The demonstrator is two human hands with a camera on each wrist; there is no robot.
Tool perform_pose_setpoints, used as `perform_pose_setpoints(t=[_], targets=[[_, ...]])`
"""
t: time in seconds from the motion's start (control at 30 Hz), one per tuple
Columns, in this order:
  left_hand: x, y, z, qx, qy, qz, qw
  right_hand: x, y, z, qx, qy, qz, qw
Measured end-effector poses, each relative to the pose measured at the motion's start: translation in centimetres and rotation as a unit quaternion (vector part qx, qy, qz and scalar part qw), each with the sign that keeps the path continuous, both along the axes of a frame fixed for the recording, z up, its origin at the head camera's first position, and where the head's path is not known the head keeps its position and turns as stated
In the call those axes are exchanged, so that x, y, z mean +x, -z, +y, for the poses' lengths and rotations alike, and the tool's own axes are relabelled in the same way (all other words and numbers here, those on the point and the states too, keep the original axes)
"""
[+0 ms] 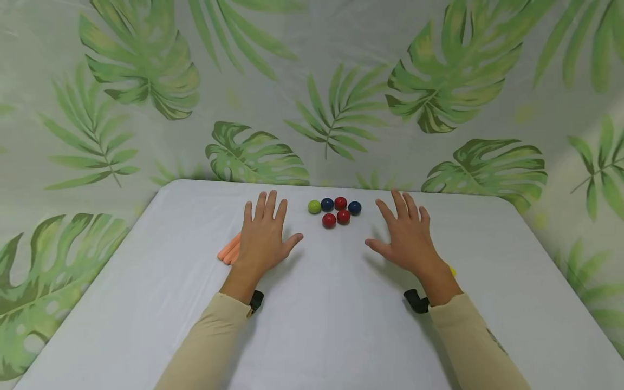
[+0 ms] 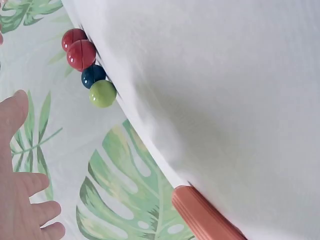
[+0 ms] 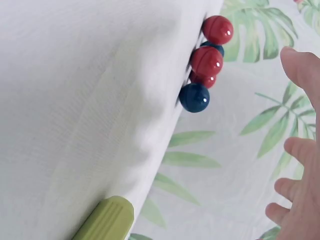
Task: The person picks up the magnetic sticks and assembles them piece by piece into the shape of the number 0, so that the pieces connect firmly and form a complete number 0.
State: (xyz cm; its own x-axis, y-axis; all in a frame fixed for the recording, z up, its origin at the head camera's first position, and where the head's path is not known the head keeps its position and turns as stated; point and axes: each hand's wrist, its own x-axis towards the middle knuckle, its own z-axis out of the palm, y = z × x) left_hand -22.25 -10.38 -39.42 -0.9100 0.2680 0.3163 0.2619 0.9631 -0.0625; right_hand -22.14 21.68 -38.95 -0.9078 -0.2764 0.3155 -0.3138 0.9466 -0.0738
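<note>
My left hand [image 1: 264, 238] hovers over the white table with its fingers spread, holding nothing. Under and beside it lie orange ridged sticks [image 1: 228, 252], partly covered by the hand. My right hand [image 1: 405, 241] is likewise spread above the table, touching nothing. Between the hands, toward the back, sits a cluster of small glossy balls: a green ball [image 1: 314, 206], two blue balls [image 1: 355, 207] and three red balls [image 1: 329, 220]. A yellow-green ridged stick [image 3: 107, 220] shows in the right wrist view; in the head view my right wrist hides most of a yellow thing [image 1: 453, 271].
The white table [image 1: 336, 325] ends at a back edge close behind the balls. Behind it hangs a leaf-patterned cloth [image 1: 336, 119]. Dark wrist devices [image 1: 416, 301] jut inward below both hands.
</note>
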Motion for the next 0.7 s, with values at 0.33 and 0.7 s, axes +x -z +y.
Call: perform_pose_setpoints(t=[0.33,0.7], targets=[[0.6,0.3,-1.8,0.040,0.046,0.008,0.9981,1.3,0.5,2.0,-0.055,-0.048,-0.004,0.9973],[3.9,0.4,-9.0,0.080,0.087,0.060,0.9912,3.9,0.6,7.4,-0.156,-0.081,-0.080,0.9811]])
